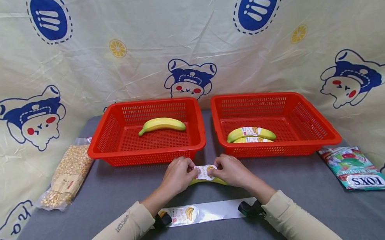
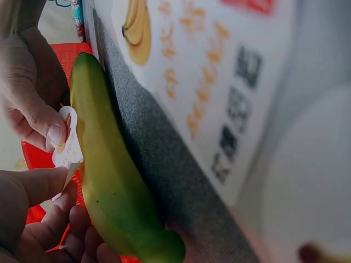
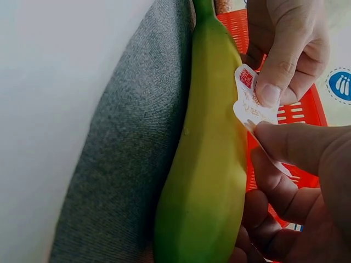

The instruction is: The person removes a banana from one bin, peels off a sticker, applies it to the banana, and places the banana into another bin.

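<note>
A yellow-green banana [image 2: 112, 170] lies on the grey cloth in front of the baskets. My left hand [image 1: 180, 173] and right hand [image 1: 232, 171] pinch the two ends of a white banana-print sticker [image 1: 203, 172] between thumb and fingers. In the right wrist view the sticker [image 3: 252, 101] stands against the banana's far side, its near end lifted off the peel. Closer to me lies a shiny sticker backing strip [image 1: 219, 211] bearing a printed sticker [image 1: 180, 216]; its left end is partly hidden by the wrist camera.
The left red basket [image 1: 147, 158] contains one plain banana [image 1: 162, 124]. In the right red basket [image 1: 280, 149] are two stickered bananas [image 1: 250, 132]. A bag of corn kernels [image 1: 67, 174] lies at left, a green FOX'S packet [image 1: 356, 167] at right. A printed curtain [image 1: 182, 27] hangs behind.
</note>
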Demonstrator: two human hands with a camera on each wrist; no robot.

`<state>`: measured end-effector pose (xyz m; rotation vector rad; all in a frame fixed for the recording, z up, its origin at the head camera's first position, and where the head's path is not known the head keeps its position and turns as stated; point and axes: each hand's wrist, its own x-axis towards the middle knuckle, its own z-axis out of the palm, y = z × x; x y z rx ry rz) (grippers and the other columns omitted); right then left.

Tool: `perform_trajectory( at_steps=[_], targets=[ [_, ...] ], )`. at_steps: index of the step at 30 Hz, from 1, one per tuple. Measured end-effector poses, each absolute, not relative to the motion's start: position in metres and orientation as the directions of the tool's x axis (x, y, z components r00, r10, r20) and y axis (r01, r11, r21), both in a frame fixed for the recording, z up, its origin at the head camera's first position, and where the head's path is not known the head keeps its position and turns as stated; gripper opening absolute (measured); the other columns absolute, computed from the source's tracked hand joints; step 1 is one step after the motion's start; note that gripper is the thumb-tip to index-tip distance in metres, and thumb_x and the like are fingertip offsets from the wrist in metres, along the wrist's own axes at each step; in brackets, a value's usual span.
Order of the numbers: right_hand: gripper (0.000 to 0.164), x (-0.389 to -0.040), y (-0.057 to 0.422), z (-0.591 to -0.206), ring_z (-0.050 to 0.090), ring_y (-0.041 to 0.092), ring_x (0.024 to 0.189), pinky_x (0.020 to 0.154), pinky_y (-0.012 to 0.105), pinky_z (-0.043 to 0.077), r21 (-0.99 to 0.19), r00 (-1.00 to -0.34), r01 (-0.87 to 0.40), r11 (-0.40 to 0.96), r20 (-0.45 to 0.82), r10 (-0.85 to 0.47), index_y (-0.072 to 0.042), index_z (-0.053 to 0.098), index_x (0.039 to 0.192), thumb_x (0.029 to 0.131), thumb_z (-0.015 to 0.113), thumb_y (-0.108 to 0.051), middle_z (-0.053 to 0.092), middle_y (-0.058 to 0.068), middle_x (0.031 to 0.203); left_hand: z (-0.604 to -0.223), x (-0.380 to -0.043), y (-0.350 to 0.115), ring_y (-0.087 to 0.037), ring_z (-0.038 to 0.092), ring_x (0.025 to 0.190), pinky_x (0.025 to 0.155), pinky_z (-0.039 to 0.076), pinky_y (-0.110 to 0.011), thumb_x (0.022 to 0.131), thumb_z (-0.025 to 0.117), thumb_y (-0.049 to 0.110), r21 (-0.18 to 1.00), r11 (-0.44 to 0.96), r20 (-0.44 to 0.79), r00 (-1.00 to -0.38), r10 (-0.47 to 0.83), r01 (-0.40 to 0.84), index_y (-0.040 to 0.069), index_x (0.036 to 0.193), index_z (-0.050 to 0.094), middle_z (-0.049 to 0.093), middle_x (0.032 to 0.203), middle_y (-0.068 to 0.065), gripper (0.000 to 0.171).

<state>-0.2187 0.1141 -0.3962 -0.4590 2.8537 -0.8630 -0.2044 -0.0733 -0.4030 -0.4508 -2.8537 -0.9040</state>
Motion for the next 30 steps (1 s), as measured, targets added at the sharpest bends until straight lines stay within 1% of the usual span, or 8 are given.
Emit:
perform_trajectory(
  at_steps=[9,14,18,22,26,30],
  targets=[
    [0.026,-0.2183,0.1114,-0.3961,0.042,0.015,0.063,0.057,0.026,0.030,-0.523,-0.944,-0.266,0.810,-0.029,-0.328,-0.012,0.057,0.064,0.080,0.072,-0.025,0.047,0.003,0.067,-0.4039,-0.2038,-0.0737,-0.014,0.048,0.072,0.067,0.036,-0.026,0.081,0.071,0.023,0.521,0.776,0.235,-0.934,0.270,0.355,0.012,0.074,0.067,0.056,0.072,0.001,0.013],
    [0.025,-0.2180,0.1104,-0.3983,0.041,0.015,0.061,0.057,0.026,0.030,-0.480,-0.942,-0.300,0.824,0.016,-0.334,-0.012,0.055,0.063,0.079,0.070,-0.023,0.047,0.003,0.065,-0.4049,-0.2022,-0.0725,-0.016,0.051,0.071,0.065,0.040,-0.027,0.079,0.071,0.020,0.449,0.791,0.315,-0.902,0.296,0.416,0.012,0.070,0.065,0.059,0.073,-0.001,0.013],
    [0.025,-0.2165,0.1082,-0.3992,0.041,0.015,0.060,0.056,0.026,0.031,-0.444,-0.944,-0.310,0.841,0.041,-0.326,-0.012,0.054,0.063,0.078,0.069,-0.023,0.046,0.002,0.063,-0.4071,-0.2017,-0.0711,-0.016,0.052,0.069,0.062,0.040,-0.027,0.078,0.071,0.019,0.394,0.804,0.364,-0.879,0.308,0.445,0.013,0.069,0.063,0.059,0.072,-0.001,0.014],
    [0.026,-0.2163,0.1072,-0.4003,0.041,0.014,0.059,0.056,0.025,0.031,-0.426,-0.948,-0.304,0.852,0.050,-0.314,-0.013,0.054,0.062,0.078,0.071,-0.024,0.047,0.001,0.062,-0.4076,-0.2020,-0.0696,-0.014,0.049,0.071,0.061,0.039,-0.025,0.078,0.072,0.021,0.420,0.809,0.326,-0.900,0.289,0.412,0.013,0.081,0.062,0.057,0.076,0.000,0.014],
    [0.029,-0.2167,0.1094,-0.4014,0.043,0.014,0.058,0.054,0.026,0.031,-0.440,-0.954,-0.284,0.852,0.039,-0.298,-0.014,0.053,0.061,0.077,0.072,-0.029,0.048,0.000,0.061,-0.4068,-0.2029,-0.0690,-0.014,0.048,0.076,0.065,0.039,-0.025,0.078,0.073,0.022,0.499,0.797,0.240,-0.938,0.251,0.341,0.012,0.097,0.061,0.058,0.080,0.000,0.024],
    [0.031,-0.2174,0.1151,-0.4046,0.043,0.013,0.058,0.053,0.026,0.032,-0.490,-0.961,-0.247,0.836,0.014,-0.276,-0.014,0.052,0.066,0.077,0.073,-0.034,0.049,0.000,0.062,-0.4075,-0.2037,-0.0706,-0.016,0.050,0.082,0.071,0.041,-0.029,0.079,0.072,0.021,0.573,0.770,0.174,-0.959,0.222,0.282,0.012,0.098,0.065,0.062,0.083,-0.001,0.023]
  ],
)
